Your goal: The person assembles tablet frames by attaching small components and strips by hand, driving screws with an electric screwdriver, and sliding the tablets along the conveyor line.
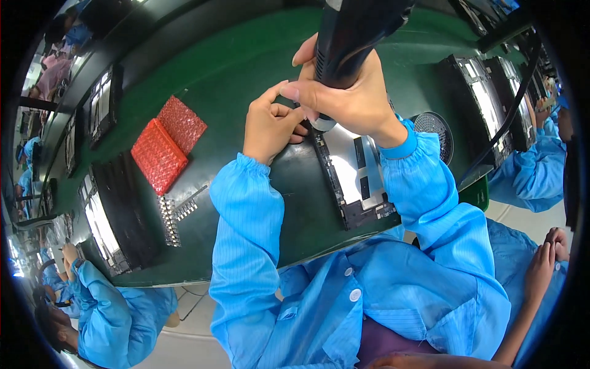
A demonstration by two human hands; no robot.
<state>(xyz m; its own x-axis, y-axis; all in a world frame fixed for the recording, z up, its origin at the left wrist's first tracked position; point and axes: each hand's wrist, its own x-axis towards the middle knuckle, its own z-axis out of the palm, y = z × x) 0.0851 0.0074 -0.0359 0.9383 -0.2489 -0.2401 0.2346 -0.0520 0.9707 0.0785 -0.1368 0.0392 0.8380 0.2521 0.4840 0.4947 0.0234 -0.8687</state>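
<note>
Electronics workshop: long green workbench [246, 69], stacked device panels [114, 215], blue-smocked co-workers [114, 323]

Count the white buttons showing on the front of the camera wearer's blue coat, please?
2. The upper button is on the coat front, near the picture's middle; the lower button sits just below it. Folds may hide more.

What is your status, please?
Right hand gripping black cylindrical tool at flat black-and-silver device. Left hand by device's far end. Red bubble wrap apart, left.
</note>
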